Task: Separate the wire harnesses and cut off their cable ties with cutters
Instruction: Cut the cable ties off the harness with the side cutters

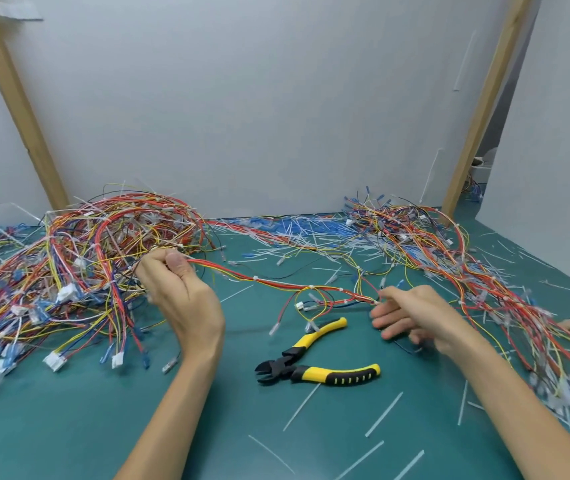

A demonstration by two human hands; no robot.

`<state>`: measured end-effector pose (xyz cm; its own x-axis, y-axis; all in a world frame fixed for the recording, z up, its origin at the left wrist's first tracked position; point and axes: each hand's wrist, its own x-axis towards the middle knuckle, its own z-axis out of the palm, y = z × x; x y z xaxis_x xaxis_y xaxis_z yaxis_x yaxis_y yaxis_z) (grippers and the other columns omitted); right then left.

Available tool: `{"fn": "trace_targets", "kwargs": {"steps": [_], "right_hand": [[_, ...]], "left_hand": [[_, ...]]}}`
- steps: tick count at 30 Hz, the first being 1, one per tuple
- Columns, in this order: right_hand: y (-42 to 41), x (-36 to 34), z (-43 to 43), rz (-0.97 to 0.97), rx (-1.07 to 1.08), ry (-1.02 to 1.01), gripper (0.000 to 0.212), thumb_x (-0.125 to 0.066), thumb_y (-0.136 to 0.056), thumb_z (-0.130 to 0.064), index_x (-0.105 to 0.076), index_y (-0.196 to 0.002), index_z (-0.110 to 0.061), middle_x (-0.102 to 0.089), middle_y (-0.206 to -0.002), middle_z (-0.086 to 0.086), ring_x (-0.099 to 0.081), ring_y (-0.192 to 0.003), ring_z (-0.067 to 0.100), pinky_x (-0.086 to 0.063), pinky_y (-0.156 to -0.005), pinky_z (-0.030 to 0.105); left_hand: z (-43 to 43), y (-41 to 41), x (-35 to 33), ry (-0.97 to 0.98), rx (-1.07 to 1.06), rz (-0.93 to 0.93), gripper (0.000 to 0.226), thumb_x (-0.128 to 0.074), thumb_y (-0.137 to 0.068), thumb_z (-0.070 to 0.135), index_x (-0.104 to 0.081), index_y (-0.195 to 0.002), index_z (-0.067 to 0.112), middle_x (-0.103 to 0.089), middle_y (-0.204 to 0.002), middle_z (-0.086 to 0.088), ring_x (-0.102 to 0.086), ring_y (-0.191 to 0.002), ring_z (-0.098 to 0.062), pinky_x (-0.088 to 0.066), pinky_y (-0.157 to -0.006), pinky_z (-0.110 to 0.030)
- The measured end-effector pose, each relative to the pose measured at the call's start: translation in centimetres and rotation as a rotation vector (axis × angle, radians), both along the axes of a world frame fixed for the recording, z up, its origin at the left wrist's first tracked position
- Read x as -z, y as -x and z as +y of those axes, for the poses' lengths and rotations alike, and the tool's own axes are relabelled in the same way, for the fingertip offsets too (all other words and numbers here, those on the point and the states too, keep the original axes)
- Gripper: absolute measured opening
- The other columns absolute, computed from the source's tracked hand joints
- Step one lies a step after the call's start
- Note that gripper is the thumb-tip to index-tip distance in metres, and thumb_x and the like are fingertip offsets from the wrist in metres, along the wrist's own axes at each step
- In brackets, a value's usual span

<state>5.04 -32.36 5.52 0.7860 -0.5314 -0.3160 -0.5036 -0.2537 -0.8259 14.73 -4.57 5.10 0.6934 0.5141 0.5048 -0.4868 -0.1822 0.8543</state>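
A: From the head camera, where is the harness (276, 282) they are working on?

B: It is stretched across the green mat (86, 427) between the two hands, a red, yellow and orange bundle with white cable ties (255, 278) still around it.

A: And the left hand (176, 289)?

B: Its fingers are curled tight round the harness end, thumb pressed on top, right at the edge of the big tangled pile (68, 265) on the left.

A: The right hand (411, 313)?

B: Its fingers reach out mostly straight to the other end of the harness. It is blurred, so I cannot tell whether the thumb pinches the wires or only touches them.

A: Where are the cutters (314, 362)?

B: They lie on the mat between the forearms, handles spread, with neither hand on them. A loose wire end rests on the upper handle.

A: Anything else?

B: A second heap (432, 244) of wires lies to the right, white cut strips (384, 414) are scattered over the mat, and a pale wall (276, 116) with wooden posts (16, 98) stands behind.
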Motion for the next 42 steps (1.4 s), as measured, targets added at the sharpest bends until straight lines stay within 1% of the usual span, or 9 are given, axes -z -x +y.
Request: {"fn": "trace_targets", "kwargs": {"steps": [5, 10, 14, 18, 24, 30, 33, 37, 42], "right_hand": [[-0.3, 1.5, -0.4, -0.086, 0.109, 0.348, 0.049, -0.051, -0.096, -0.05, -0.076, -0.073, -0.016, -0.072, -0.059, -0.002, -0.066, -0.045, 0.018, -0.048, -0.046, 0.025], [-0.9, 2.5, 0.4, -0.029, 0.104, 0.628, 0.036, -0.048, -0.093, -0.053, -0.076, -0.098, -0.032, -0.074, -0.076, 0.002, -0.068, -0.088, 0.026, -0.053, -0.082, 0.035], [-0.7, 1.5, -0.2, -0.178, 0.001, 0.04, 0.032, -0.058, -0.096, -0.044, -0.066, -0.12, -0.025, -0.064, -0.057, -0.004, -0.037, -0.042, 0.01, -0.027, -0.044, 0.022], [-0.6, 0.9, 0.0, -0.439, 0.111, -0.419, 0.05, -0.063, -0.094, -0.037, -0.047, -0.141, -0.036, -0.047, -0.057, 0.0, -0.018, -0.032, 0.005, -0.013, -0.034, 0.018], [-0.3, 0.6, 1.4, -0.593, 0.036, -0.658, 0.043, -0.062, -0.093, -0.04, -0.054, -0.135, -0.048, -0.067, -0.094, 0.002, -0.021, -0.044, 0.009, -0.025, -0.041, 0.02], [-0.6, 0.2, 1.2, -0.683, -0.115, -0.813, 0.058, -0.066, -0.087, -0.03, -0.05, -0.141, -0.047, -0.064, -0.135, -0.004, -0.068, -0.099, 0.027, -0.05, -0.084, 0.04], [-1.6, -1.3, 1.2, -0.724, -0.167, -0.936, 0.047, -0.06, -0.093, -0.027, -0.053, -0.138, -0.04, -0.063, -0.136, -0.003, -0.065, -0.104, 0.027, -0.047, -0.085, 0.037], [-3.6, -4.5, 1.9, -0.738, -0.26, -0.701, 0.025, -0.057, -0.096, -0.026, -0.061, -0.119, -0.033, -0.071, -0.119, -0.003, -0.065, -0.081, 0.018, -0.048, -0.07, 0.028], [-6.4, -7.8, 4.4, -0.749, -0.338, -0.501, 0.032, -0.065, -0.086, -0.028, -0.065, -0.118, -0.022, -0.074, -0.096, 0.0, -0.053, -0.065, 0.015, -0.047, -0.061, 0.026]], "left_hand": [[0.6, -0.3, -0.1, 0.096, 0.195, -0.035, 0.023, -0.035, -0.1, 0.018, -0.048, -0.083, 0.008, -0.048, -0.089, -0.009, -0.043, -0.085, -0.016, -0.034, -0.08, -0.036], [0.0, 0.5, -0.2, 0.054, 0.537, -0.118, 0.034, -0.044, -0.087, 0.017, -0.043, -0.063, -0.006, -0.04, -0.065, -0.022, -0.037, -0.064, -0.021, -0.027, -0.058, -0.034], [-0.5, 1.1, -0.1, 0.065, 0.802, 0.042, 0.046, -0.057, -0.076, 0.037, -0.04, -0.056, -0.002, -0.033, -0.059, -0.018, -0.031, -0.06, -0.021, -0.023, -0.055, -0.032], [-1.1, 1.4, 0.0, -0.095, 0.991, 0.145, 0.04, -0.06, -0.077, 0.027, -0.036, -0.052, 0.006, -0.031, -0.056, -0.007, -0.027, -0.058, -0.019, -0.024, -0.054, -0.027], [-0.9, 0.7, 0.9, -0.584, 0.791, 0.112, 0.038, -0.058, -0.068, 0.022, -0.022, -0.056, 0.015, -0.024, -0.058, -0.009, -0.022, -0.057, -0.018, -0.021, -0.056, -0.034], [-0.8, 0.0, 2.8, -0.99, 0.585, -0.057, 0.04, -0.06, -0.072, 0.016, -0.023, -0.058, 0.02, -0.031, -0.061, 0.005, -0.037, -0.058, -0.024, -0.024, -0.058, -0.031], [-1.5, 0.0, 3.4, -1.044, 0.558, -0.068, 0.043, -0.061, -0.076, 0.016, -0.023, -0.058, 0.022, -0.033, -0.063, 0.006, -0.038, -0.062, -0.02, -0.029, -0.063, -0.031], [-2.1, 0.4, 3.5, -1.047, 0.497, -0.063, 0.047, -0.064, -0.082, 0.023, -0.023, -0.058, 0.025, -0.037, -0.065, 0.006, -0.035, -0.062, -0.015, -0.035, -0.065, -0.032], [-2.1, 0.2, 4.0, -1.048, 0.47, 0.034, 0.043, -0.061, -0.085, 0.028, -0.027, -0.059, 0.022, -0.039, -0.067, 0.005, -0.039, -0.065, -0.016, -0.04, -0.071, -0.034]]}}
